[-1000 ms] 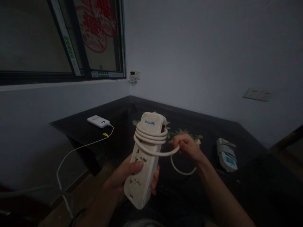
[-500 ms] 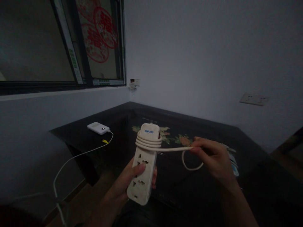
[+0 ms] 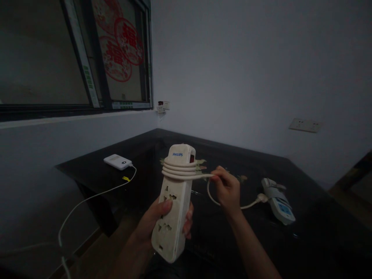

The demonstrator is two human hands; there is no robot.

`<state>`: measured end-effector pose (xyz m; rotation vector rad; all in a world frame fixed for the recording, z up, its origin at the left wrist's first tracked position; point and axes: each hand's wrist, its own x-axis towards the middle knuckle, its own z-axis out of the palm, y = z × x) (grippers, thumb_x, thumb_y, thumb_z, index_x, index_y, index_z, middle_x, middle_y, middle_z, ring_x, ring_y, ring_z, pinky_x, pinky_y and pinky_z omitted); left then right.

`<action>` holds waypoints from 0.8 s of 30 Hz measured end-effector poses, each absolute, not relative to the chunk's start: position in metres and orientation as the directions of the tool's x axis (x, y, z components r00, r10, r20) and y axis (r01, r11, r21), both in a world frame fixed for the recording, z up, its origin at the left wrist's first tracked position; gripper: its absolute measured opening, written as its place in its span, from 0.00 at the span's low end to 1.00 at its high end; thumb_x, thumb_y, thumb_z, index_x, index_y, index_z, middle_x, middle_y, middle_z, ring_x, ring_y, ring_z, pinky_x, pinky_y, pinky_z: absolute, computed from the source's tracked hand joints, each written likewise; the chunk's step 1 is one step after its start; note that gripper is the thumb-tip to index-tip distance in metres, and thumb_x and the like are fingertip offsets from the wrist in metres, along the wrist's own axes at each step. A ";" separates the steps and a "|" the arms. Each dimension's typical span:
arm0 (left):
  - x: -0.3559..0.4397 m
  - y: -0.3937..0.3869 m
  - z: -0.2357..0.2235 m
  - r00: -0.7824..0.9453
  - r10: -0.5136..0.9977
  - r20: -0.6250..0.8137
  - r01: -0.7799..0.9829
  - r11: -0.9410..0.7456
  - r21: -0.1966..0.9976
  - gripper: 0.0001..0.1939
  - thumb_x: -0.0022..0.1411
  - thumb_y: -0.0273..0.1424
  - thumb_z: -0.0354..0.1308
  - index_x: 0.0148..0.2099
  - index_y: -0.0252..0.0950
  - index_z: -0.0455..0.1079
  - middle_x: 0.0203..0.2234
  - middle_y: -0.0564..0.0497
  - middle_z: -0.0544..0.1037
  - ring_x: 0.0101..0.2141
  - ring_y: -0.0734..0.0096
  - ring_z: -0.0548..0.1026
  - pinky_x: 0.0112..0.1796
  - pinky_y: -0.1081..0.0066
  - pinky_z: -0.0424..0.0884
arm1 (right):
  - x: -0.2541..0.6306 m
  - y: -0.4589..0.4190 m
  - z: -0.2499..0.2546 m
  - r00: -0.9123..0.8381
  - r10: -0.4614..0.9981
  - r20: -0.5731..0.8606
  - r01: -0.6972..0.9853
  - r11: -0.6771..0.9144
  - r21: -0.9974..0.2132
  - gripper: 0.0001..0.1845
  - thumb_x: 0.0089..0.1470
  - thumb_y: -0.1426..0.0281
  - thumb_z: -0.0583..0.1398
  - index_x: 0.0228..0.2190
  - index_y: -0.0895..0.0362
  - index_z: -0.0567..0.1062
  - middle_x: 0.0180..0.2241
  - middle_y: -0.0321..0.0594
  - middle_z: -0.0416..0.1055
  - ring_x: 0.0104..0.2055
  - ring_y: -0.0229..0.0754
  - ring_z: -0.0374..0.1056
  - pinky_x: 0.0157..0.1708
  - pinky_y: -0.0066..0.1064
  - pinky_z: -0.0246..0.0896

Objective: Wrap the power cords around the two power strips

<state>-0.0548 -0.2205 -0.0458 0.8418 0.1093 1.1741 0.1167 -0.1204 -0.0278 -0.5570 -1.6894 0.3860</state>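
Note:
My left hand [image 3: 158, 221] grips the lower half of a cream power strip [image 3: 174, 201], held upright above the near edge of a dark table [image 3: 305, 240]. Its cord [image 3: 181, 170] is wound several times around the top of the strip. My right hand [image 3: 226, 190] pinches the free stretch of cord just right of the coils. The rest of the cord loops down behind that hand and ends in a white plug [image 3: 261, 198] hanging over the table.
A second power strip [image 3: 277, 199] with a bundled cord lies on the table at right. A white power bank [image 3: 117, 161] with a cable [image 3: 95, 193] trailing off the edge sits at the left. A wall socket [image 3: 305, 125] is at right, and a window [image 3: 72, 54] at upper left.
My right hand has come back in towards the strip from the right, carrying the cord. The plug end now shows to the right of that hand.

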 end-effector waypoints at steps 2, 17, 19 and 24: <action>-0.051 -0.220 -0.040 0.415 0.833 0.366 -0.753 0.089 0.652 0.18 0.56 0.40 0.60 0.40 0.30 0.69 0.26 0.49 0.71 0.21 0.76 0.70 0.24 0.74 0.71 | 0.103 -0.116 -0.032 -0.108 0.586 0.803 0.048 0.810 -0.585 0.24 0.55 0.51 0.56 0.19 0.56 0.69 0.18 0.34 0.60 0.23 0.38 0.57 0.25 0.30 0.52; -0.030 -0.213 0.003 0.599 0.661 0.452 -0.716 0.190 0.671 0.19 0.54 0.43 0.59 0.33 0.29 0.70 0.20 0.50 0.68 0.18 0.76 0.68 0.20 0.77 0.69 | 0.079 -0.112 0.003 0.045 0.633 0.773 -0.195 0.765 -0.614 0.29 0.46 0.40 0.55 0.19 0.54 0.67 0.21 0.34 0.59 0.25 0.39 0.57 0.26 0.30 0.57; -0.030 -0.210 0.002 0.653 0.628 0.423 -0.683 0.249 0.686 0.19 0.53 0.44 0.59 0.34 0.30 0.69 0.20 0.51 0.68 0.17 0.76 0.68 0.18 0.77 0.68 | 0.087 -0.114 0.000 0.048 0.610 0.791 -0.228 0.778 -0.585 0.28 0.46 0.41 0.57 0.19 0.54 0.68 0.21 0.34 0.60 0.26 0.40 0.59 0.28 0.31 0.58; -0.027 -0.193 -0.017 0.828 0.441 0.346 -0.541 0.469 0.699 0.22 0.48 0.48 0.60 0.35 0.35 0.67 0.16 0.54 0.66 0.13 0.74 0.67 0.14 0.75 0.66 | 0.102 -0.113 -0.017 0.010 0.595 0.804 -0.301 0.768 -0.565 0.25 0.46 0.45 0.60 0.20 0.54 0.70 0.22 0.35 0.62 0.26 0.40 0.60 0.29 0.31 0.59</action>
